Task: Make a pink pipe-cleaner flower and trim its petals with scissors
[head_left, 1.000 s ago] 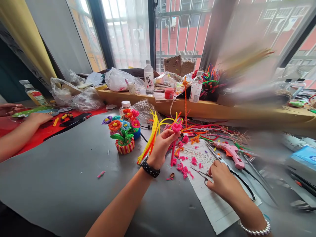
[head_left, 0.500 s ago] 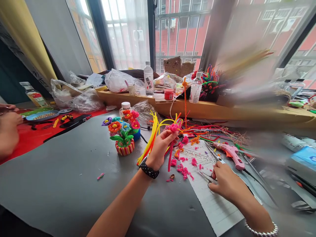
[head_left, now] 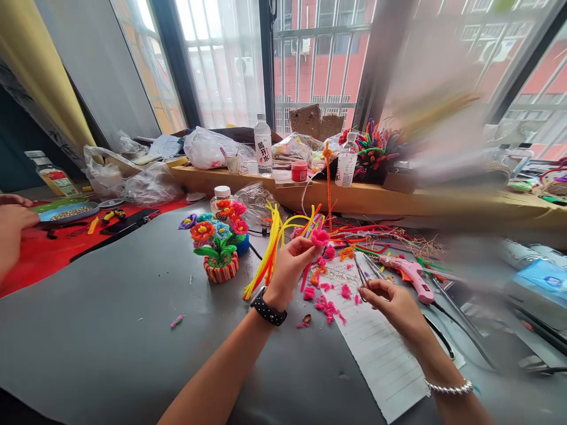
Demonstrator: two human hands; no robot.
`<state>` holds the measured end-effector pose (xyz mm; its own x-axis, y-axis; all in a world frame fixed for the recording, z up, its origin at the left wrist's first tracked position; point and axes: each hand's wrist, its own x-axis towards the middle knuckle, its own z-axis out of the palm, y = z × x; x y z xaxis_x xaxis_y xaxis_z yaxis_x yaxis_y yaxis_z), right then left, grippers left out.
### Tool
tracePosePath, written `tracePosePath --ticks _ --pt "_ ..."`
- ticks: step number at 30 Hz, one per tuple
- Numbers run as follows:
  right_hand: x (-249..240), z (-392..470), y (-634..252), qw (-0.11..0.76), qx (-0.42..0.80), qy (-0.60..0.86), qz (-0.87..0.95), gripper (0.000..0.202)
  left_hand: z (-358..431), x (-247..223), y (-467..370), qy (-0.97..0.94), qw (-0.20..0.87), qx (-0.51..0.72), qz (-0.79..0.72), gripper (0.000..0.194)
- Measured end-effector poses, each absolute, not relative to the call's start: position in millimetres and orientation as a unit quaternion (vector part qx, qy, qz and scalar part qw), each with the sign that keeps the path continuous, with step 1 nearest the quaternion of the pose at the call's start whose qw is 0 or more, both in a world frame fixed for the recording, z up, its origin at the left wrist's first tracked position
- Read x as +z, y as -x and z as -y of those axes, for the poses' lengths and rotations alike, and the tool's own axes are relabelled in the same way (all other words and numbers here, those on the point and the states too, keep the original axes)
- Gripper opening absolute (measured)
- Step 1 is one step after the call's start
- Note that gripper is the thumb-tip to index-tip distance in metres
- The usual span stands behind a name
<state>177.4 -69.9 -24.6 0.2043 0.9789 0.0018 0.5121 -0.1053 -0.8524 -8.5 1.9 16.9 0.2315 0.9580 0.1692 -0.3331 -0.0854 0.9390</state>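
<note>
My left hand [head_left: 292, 265] pinches a fuzzy pink flower [head_left: 319, 238] between thumb and fingertips, above the grey table. Small scissors [head_left: 361, 273] are in my right hand [head_left: 390, 301], held by the handles with the blades pointing up and away, right of the flower. Pink fuzz scraps [head_left: 330, 308] lie below, partly on a sheet of lined paper [head_left: 385, 366]. Yellow and orange pipe cleaners [head_left: 268, 254] stand in a bundle just behind my left hand. A small pot of colourful fuzzy flowers [head_left: 221, 268] sits to the left.
A pink glue gun [head_left: 414, 276] and its cord lie at the right, near a larger pair of scissors [head_left: 375, 267]. Bottles [head_left: 263, 147] and a red jar [head_left: 299, 172] stand on the back ledge. Another person's hand [head_left: 15, 218] is at the far left by a blue tray [head_left: 71, 212].
My right hand has lifted the small scissors off the paper and brought them up and left. The pink flower in my left hand has shifted slightly right and turned.
</note>
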Motion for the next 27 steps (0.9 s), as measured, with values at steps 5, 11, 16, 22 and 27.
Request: tracePosePath --ticks 5,11,16,22,27 --pt "-15 78 -164 0.459 0.347 0.601 0.555 0.034 7 17 4 -0.556 0.557 0.536 -0.305 0.022" --pt "-2 89 -153 0.439 0.321 0.521 0.658 0.048 20 20 0 -0.618 0.517 0.514 -0.295 0.021" --pt "0 94 -147 0.406 0.275 0.524 0.697 0.054 24 22 0 -0.643 0.523 0.49 -0.269 0.019" --pt "1 96 -144 0.402 0.225 0.545 0.701 0.05 28 24 -2 -0.661 0.516 0.474 -0.269 0.02" --pt "0 97 -144 0.39 0.234 0.549 0.701 0.049 32 25 -4 -0.669 0.516 0.466 -0.264 0.02"
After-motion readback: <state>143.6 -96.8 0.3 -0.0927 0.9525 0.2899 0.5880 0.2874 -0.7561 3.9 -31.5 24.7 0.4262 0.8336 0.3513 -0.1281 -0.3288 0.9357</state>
